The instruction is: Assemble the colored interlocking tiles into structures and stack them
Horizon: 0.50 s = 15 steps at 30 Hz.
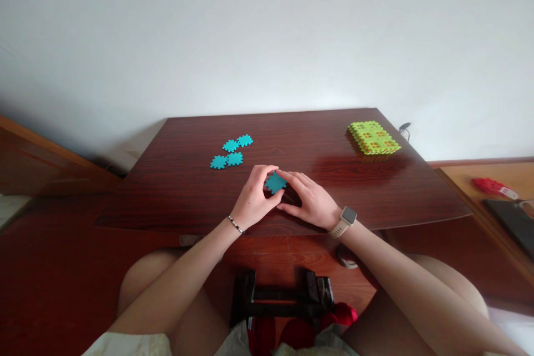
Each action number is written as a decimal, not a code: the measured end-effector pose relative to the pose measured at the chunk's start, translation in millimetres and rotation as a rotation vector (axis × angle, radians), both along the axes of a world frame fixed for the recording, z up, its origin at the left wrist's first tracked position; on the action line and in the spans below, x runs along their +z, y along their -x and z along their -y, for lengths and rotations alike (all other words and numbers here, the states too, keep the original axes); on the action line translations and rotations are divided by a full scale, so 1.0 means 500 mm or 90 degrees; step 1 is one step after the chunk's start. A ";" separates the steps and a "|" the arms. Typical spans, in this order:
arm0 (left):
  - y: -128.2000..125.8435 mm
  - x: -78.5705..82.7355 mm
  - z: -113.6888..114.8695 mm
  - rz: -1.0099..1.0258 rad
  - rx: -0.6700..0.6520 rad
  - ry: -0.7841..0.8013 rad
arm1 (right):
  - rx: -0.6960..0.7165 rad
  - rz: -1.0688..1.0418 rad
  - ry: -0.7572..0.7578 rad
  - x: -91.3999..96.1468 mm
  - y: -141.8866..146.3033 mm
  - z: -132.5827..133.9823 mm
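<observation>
A small teal notched puzzle tile [275, 182] is pinched between both hands over the near middle of a dark wooden table [175, 189]. My left hand [253, 200], with a thin bracelet at the wrist, curls its fingers round the tile's left side. My right hand [308, 200], with a watch on the wrist, closes its fingers on the tile's right side. Several more teal tiles [231, 152] lie flat in a loose cluster on the table, behind and to the left of the hands.
A stack of lime-green tiles [374, 137] sits at the table's far right corner. A lighter wooden surface at the right holds a red object [492, 186] and a dark flat item [515, 222]. A dark stool frame [283, 295] stands between my knees. White wall behind.
</observation>
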<state>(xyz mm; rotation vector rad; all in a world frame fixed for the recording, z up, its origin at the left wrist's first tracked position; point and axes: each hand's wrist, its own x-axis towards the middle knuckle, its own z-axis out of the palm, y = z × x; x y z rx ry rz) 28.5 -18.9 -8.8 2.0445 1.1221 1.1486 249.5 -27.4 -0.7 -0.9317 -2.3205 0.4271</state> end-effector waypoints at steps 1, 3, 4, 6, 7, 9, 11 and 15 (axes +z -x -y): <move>-0.003 0.000 0.000 0.019 -0.003 0.006 | -0.005 -0.001 0.000 0.001 0.000 0.001; -0.007 0.000 0.001 0.056 -0.007 0.023 | -0.020 -0.002 -0.001 0.000 0.000 0.002; -0.010 0.000 0.002 0.074 -0.007 0.031 | -0.030 -0.003 -0.002 -0.002 0.000 0.002; -0.014 -0.002 0.004 0.103 -0.006 0.049 | -0.049 -0.005 -0.001 -0.005 -0.001 0.002; -0.016 -0.004 0.005 0.116 -0.005 0.059 | -0.058 -0.006 0.000 -0.006 -0.002 0.003; -0.020 -0.009 0.008 0.140 -0.008 0.086 | -0.073 -0.003 0.004 -0.008 -0.002 0.003; -0.023 -0.015 0.009 0.169 -0.019 0.122 | -0.086 -0.002 0.006 -0.007 -0.001 0.004; -0.021 -0.017 0.004 0.237 -0.030 0.175 | -0.092 -0.009 0.012 -0.003 0.001 0.008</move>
